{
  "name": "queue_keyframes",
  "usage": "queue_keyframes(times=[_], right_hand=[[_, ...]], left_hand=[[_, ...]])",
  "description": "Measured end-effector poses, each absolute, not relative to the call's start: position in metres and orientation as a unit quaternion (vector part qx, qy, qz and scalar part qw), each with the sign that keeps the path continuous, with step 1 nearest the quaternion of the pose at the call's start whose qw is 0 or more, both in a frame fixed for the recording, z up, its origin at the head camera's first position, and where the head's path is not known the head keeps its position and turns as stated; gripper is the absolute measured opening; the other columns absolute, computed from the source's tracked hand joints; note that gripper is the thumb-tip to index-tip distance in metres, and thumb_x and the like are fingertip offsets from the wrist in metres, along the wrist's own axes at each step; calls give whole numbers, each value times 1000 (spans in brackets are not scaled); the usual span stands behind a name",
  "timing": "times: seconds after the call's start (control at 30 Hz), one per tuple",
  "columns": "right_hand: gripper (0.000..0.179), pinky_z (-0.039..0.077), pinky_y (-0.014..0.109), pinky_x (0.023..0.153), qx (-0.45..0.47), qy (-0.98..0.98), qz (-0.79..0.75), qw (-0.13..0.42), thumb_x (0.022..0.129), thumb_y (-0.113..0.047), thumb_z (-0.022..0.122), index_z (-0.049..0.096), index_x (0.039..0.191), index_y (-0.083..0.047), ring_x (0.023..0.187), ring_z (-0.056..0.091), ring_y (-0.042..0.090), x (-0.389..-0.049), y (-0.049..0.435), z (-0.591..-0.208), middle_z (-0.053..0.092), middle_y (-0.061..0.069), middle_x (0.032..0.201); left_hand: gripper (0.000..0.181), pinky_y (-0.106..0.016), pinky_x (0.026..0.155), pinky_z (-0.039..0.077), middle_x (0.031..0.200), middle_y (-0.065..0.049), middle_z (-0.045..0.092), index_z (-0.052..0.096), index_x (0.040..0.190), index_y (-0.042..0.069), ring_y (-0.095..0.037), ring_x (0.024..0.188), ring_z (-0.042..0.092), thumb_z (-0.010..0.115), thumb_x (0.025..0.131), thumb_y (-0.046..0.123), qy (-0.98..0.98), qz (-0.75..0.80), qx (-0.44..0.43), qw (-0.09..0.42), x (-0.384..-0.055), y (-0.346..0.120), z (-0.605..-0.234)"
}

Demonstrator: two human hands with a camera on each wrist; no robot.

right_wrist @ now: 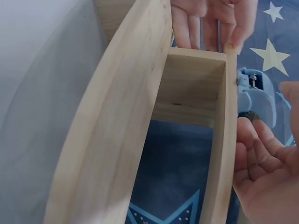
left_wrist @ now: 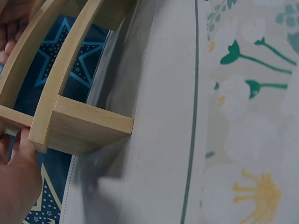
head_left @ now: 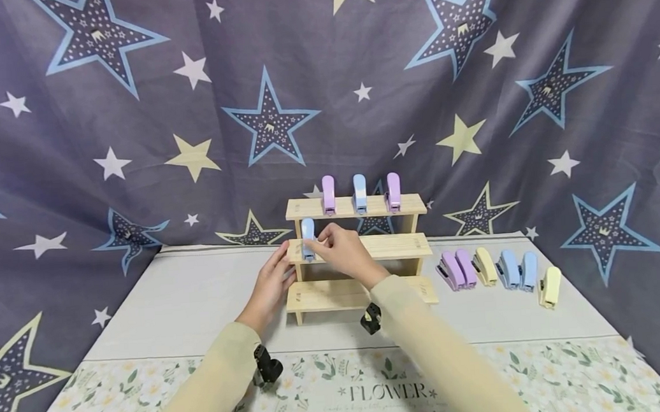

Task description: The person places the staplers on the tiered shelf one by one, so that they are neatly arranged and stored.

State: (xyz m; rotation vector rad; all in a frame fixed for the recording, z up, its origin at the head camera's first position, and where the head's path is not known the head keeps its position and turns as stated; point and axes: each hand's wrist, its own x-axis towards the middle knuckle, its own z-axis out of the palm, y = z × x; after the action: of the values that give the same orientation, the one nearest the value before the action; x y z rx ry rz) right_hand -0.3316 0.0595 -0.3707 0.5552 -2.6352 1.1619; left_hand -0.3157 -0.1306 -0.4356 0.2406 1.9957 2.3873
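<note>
A light blue stapler (head_left: 307,236) stands upright at the left end of the middle board of a three-step wooden display rack (head_left: 393,246). My right hand (head_left: 347,252) holds this stapler from its right side, with the thumb across its front in the head view. Curled fingers meet the stapler's lower part in the right wrist view. My left hand (head_left: 269,287) grips the left end of the middle board, thumb at the corner and fingers along the side. In the left wrist view, part of the left hand (left_wrist: 21,182) shows at the rack's edge.
Along the top board stand a purple stapler (head_left: 328,195), a blue stapler (head_left: 360,194) and another purple stapler (head_left: 393,192). Right of the rack, several purple, yellow and blue staplers rest on the white table (head_left: 487,316). A starry curtain (head_left: 358,121) hangs behind.
</note>
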Motion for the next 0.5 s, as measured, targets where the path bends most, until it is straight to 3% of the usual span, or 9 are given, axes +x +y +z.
queue_keyframes(times=[0.5], right_hand=[[20,47,28,60,196,-893,381,138,94,-30,70,65,94,-11,67,55,13,-317,135,-369,63,-2,75]], left_hand=[[52,-40,119,32,161,-13,28,25,160,14,-31,144,33,39,110,22,646,759,79,8,-314,-131,-437]])
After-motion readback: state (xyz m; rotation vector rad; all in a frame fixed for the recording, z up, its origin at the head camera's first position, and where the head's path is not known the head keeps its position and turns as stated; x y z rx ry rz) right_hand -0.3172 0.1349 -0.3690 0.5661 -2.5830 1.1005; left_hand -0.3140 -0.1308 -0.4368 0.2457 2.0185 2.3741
